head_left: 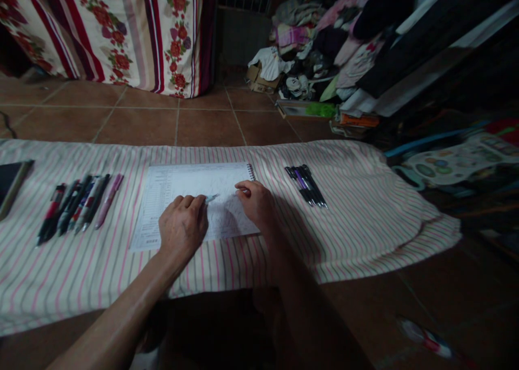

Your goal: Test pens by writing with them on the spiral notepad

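Note:
My left hand (183, 223) is closed around a pen (211, 198), whose pale, pointed end sticks out to the right over the paper. Most of the pen is hidden in the fist. My right hand (258, 203) hovers at or rests on the right side of the sheet, its fingers curled toward the thumb; whether something small is between them is too unclear to see. Under both hands lies a spiral-bound notepad (190, 178), with printed rows along its left side and faint scribbles near the middle.
Several pens (83, 202) lie side by side left of the notepad, with more pens (306, 185) to its right. A dark flat object (12, 183) sits at the far left on the striped cloth (365, 208). Behind are a floral curtain (138, 35) and piled clothes (324, 40).

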Tool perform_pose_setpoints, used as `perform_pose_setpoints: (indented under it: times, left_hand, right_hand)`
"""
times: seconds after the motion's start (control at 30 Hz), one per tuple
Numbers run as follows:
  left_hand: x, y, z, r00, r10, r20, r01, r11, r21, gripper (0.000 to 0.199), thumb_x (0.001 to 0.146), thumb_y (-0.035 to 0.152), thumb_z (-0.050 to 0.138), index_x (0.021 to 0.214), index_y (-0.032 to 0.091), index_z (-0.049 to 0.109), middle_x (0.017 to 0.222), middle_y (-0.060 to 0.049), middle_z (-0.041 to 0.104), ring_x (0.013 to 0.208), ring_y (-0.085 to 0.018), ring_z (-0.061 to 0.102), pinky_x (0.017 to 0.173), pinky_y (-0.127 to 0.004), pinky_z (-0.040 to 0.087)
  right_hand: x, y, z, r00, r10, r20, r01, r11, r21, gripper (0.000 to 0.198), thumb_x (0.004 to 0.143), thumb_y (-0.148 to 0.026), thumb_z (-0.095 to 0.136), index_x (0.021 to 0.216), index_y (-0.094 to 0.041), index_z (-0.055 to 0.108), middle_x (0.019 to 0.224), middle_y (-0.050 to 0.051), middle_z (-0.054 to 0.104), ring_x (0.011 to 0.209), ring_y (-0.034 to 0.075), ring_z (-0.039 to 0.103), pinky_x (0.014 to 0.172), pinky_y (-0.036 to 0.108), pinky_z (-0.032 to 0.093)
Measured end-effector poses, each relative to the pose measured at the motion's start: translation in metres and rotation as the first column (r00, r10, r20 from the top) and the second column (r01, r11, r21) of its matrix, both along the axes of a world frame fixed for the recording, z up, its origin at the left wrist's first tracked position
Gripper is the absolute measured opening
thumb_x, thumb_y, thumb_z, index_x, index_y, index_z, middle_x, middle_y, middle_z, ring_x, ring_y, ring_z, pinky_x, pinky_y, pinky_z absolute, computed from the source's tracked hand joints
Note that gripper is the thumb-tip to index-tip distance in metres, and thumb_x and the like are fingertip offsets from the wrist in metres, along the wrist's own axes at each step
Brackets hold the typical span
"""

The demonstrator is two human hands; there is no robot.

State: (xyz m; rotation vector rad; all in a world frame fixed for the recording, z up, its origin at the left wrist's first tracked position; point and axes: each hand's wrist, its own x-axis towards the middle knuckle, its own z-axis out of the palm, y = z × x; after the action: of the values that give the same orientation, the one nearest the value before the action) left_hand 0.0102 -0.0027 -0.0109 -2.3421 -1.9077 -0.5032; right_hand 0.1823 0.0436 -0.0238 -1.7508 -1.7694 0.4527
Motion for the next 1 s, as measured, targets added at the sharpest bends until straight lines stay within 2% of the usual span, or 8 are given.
perform_pose_setpoints:
  times: [0.27,0.6,0.77,1.0]
  left_hand:
    - [0.0003,0.0012,-0.0009,1.0,0.0,0.002,0.0,1.0,0.001,0.028,0.087,0.027,0.04,0.1,0.019,0.064,0.078,-0.005,0.066,0.078,-0.022,0.056,0.065,-0.033,0.039]
    - [0.0003,0.0009,-0.0013,1.0,0.002,-0.002,-0.002,1.0,-0.007,0.028,0.087,0.027,0.04,0.101,0.02,0.063,0.079,-0.004,0.066,0.079,-0.022,0.056,0.067,-0.033,0.039]
    - [0.0002,0.0006,-0.0013,1.0,0.005,-0.01,-0.005,1.0,-0.011,0.028,0.087,0.027,0.039,0.1,0.02,0.063,0.079,-0.005,0.065,0.078,-0.023,0.056,0.067,-0.033,0.039]
    - [-0.0003,0.0019,-0.0048,1.0,-0.011,-0.02,0.011,1.0,0.006,0.027,0.087,0.026,0.04,0.1,0.02,0.063,0.08,-0.006,0.066,0.079,-0.023,0.056,0.069,-0.033,0.039]
  right_hand:
    - [-0.0004,-0.0011,-0.0051,0.993,0.118,0.005,-0.118,0.993,0.018,0.017,0.074,-0.015,0.06,0.088,-0.021,0.069,0.088,0.004,0.058,0.066,0.012,0.056,0.073,0.027,0.046]
    - [-0.0017,-0.0006,-0.004,0.993,0.117,0.001,-0.117,0.993,0.024,0.021,0.073,-0.019,0.063,0.093,-0.02,0.069,0.091,0.005,0.059,0.07,0.013,0.056,0.073,0.027,0.046]
    - [-0.0008,-0.0005,-0.0047,0.989,0.144,0.021,-0.145,0.987,0.062,0.021,0.074,-0.02,0.064,0.094,-0.022,0.069,0.091,0.006,0.06,0.079,0.016,0.057,0.076,0.029,0.046]
    - [-0.005,-0.0002,-0.0059,0.962,0.272,0.031,-0.273,0.946,0.176,0.019,0.074,-0.019,0.064,0.092,-0.023,0.069,0.096,0.005,0.062,0.093,0.019,0.053,0.088,0.034,0.043]
